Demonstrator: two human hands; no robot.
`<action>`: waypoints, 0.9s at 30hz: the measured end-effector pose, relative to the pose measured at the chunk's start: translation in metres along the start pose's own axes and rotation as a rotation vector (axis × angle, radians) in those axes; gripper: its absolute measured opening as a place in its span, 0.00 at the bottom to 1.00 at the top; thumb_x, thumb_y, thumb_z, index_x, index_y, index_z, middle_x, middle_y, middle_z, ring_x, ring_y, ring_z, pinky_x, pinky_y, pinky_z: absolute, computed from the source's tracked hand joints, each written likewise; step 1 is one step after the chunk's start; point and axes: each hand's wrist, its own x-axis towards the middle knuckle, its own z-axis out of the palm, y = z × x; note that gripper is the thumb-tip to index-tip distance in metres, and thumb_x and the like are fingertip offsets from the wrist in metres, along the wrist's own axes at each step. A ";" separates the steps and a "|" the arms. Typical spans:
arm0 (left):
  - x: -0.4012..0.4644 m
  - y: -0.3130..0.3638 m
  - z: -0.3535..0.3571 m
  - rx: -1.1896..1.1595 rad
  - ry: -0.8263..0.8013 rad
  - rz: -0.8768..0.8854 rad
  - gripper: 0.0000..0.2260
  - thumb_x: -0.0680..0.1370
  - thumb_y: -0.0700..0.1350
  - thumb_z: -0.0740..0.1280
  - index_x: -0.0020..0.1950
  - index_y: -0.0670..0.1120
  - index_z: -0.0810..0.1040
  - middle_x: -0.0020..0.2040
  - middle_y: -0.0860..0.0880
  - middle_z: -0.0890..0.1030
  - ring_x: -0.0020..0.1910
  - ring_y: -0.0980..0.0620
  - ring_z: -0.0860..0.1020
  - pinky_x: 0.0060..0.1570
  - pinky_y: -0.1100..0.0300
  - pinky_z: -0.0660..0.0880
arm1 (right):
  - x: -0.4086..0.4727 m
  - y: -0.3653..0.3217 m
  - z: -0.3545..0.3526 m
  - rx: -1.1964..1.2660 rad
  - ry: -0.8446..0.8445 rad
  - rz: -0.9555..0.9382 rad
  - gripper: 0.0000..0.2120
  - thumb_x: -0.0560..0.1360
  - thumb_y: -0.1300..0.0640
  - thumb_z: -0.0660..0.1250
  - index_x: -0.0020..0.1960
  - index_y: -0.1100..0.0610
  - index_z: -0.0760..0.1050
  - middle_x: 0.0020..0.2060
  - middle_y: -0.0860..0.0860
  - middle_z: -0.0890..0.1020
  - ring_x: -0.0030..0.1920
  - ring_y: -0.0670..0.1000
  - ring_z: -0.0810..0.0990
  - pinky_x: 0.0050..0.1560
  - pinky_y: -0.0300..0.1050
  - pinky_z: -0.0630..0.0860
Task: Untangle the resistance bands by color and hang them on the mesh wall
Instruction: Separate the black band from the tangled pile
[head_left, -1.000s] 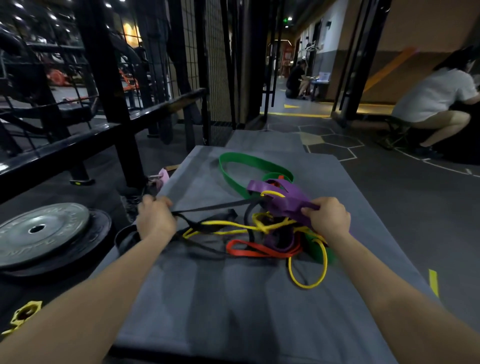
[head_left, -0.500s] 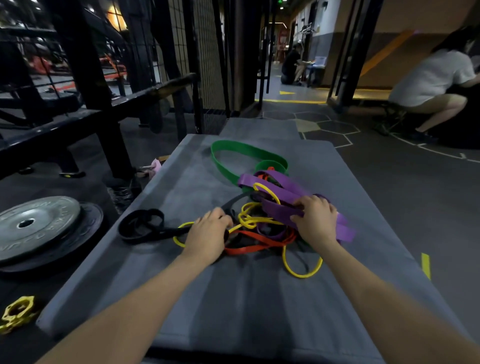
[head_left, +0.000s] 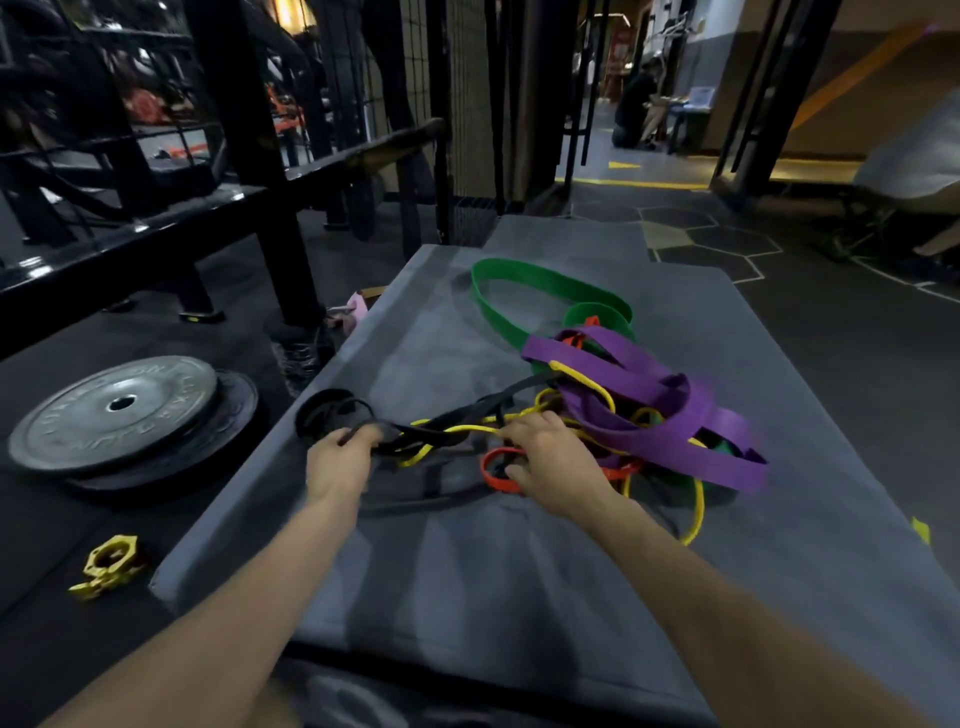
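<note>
Bare grey mat (head_left: 467, 587) is left open near the person; the far right is blocked by the band tangle (head_left: 618, 410); the left side is bounded by weight plates (head_left: 124, 415) and a black rack (head_left: 249, 171).

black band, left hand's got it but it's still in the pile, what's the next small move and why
Probably draw the black band leftward while the right hand pins the yellow band down. The left hand grips the black band near its free loop, but further right it crosses under the yellow band and runs into the purple band tangle, so pulling unpinned would likely drag everything.
</note>
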 end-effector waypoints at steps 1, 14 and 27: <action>0.002 -0.003 -0.002 -0.019 0.015 -0.009 0.11 0.70 0.43 0.69 0.29 0.45 0.72 0.28 0.46 0.67 0.29 0.47 0.64 0.29 0.57 0.61 | 0.002 -0.003 0.005 -0.015 -0.026 0.001 0.23 0.71 0.56 0.65 0.66 0.57 0.70 0.63 0.54 0.73 0.65 0.56 0.67 0.68 0.45 0.61; 0.007 -0.026 -0.006 0.227 -0.260 0.253 0.09 0.66 0.40 0.76 0.35 0.50 0.77 0.33 0.52 0.79 0.34 0.55 0.75 0.39 0.62 0.70 | 0.019 -0.022 0.032 0.304 0.235 0.151 0.17 0.72 0.42 0.63 0.39 0.56 0.77 0.41 0.52 0.74 0.50 0.56 0.72 0.53 0.44 0.61; -0.012 -0.017 0.000 1.031 -0.001 0.782 0.12 0.72 0.40 0.65 0.54 0.49 0.76 0.57 0.47 0.73 0.59 0.45 0.69 0.56 0.54 0.66 | -0.022 0.023 -0.009 0.270 0.709 0.472 0.09 0.75 0.59 0.67 0.41 0.65 0.74 0.43 0.58 0.73 0.44 0.57 0.72 0.40 0.38 0.58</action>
